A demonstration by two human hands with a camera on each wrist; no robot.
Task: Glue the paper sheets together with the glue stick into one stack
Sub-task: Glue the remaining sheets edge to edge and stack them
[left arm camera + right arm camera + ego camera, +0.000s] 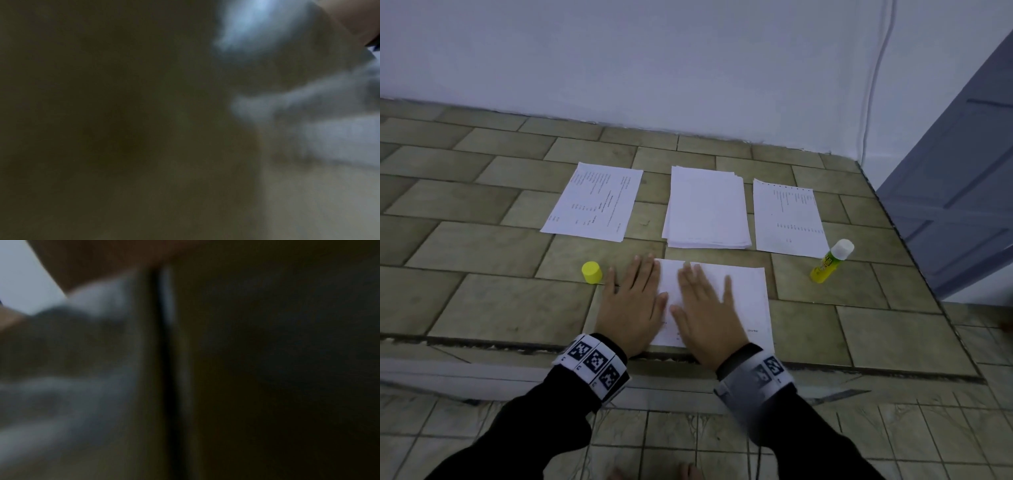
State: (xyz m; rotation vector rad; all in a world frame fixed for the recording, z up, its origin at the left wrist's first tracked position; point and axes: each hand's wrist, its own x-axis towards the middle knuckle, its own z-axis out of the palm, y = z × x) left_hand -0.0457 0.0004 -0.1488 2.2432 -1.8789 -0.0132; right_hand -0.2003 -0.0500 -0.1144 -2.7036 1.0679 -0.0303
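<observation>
Black sleeves (524, 421) with coded white wrist bands (594, 363) enter from the near edge over a tiled floor (482, 308). Left hand (628, 305) lies flat, palm down, fingers straight and slightly spread, partly on the left edge of the near paper sheet (746, 301) and partly on the tile beside it. Right hand (705, 315) lies flat on the same sheet, fingers straight and fanned wide, thumb toward the left hand. Neither hand holds anything. The near sheet lies at the front lip of a raised tiled step, faint print visible along its near edge.

Yellow cap (591, 272) stands on the tile just left of the left hand. Glue stick (831, 262), yellow body with a white end, lies tilted on the tile to the right, near the corner of the right printed sheet (787, 219) and well apart from the cap.

Beyond the hands, three paper groups lie side by side: a left printed sheet (594, 202), a centre stack of blank sheets (707, 209) with edges slightly offset, and the right printed sheet with punched holes along its far edge. White wall (654, 61) behind; a white cable (873, 85) runs down it; a grey door (962, 192) stands at right.

Both wrist views are dark and blurred; nothing there can be identified.
</observation>
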